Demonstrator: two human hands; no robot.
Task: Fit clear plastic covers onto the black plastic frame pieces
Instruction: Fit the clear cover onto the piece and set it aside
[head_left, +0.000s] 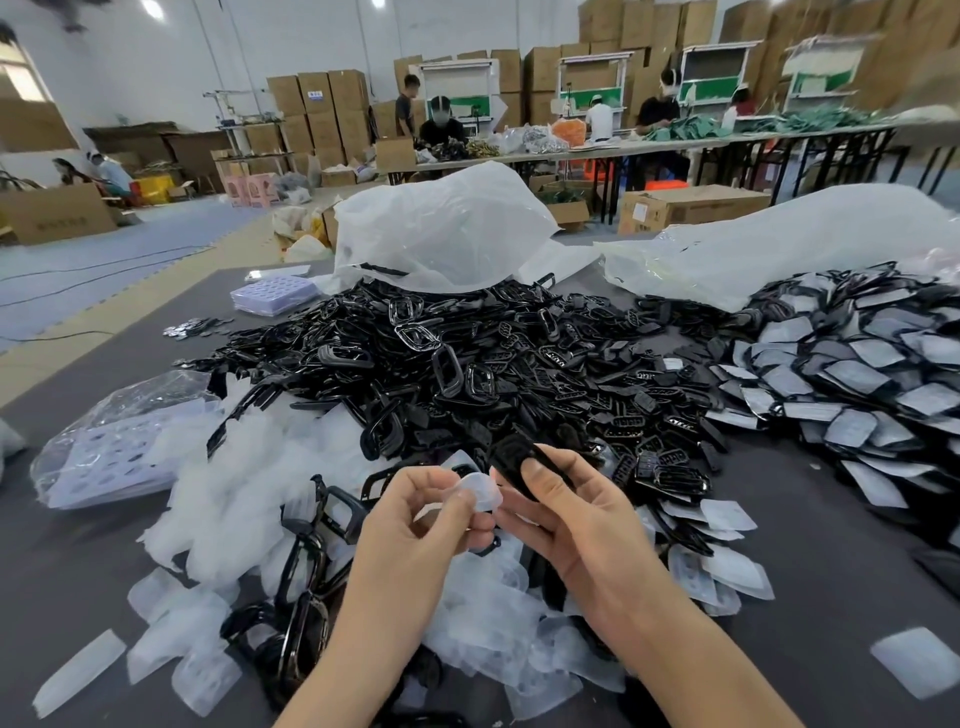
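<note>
A clear cover (480, 489) is pinched in the left grip (415, 519), a black frame (511, 460) clamped in the right grip (571, 514). Both are held close above the surface (831, 551), seemingly aligned for fitting.

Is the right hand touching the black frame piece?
Touching. The head view shows the right hand gripping the black frame piece, its thumb pressed across it.

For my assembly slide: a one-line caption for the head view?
Left hand pinches a clear plastic cover beside the black plastic frame piece gripped by the right hand.
</note>
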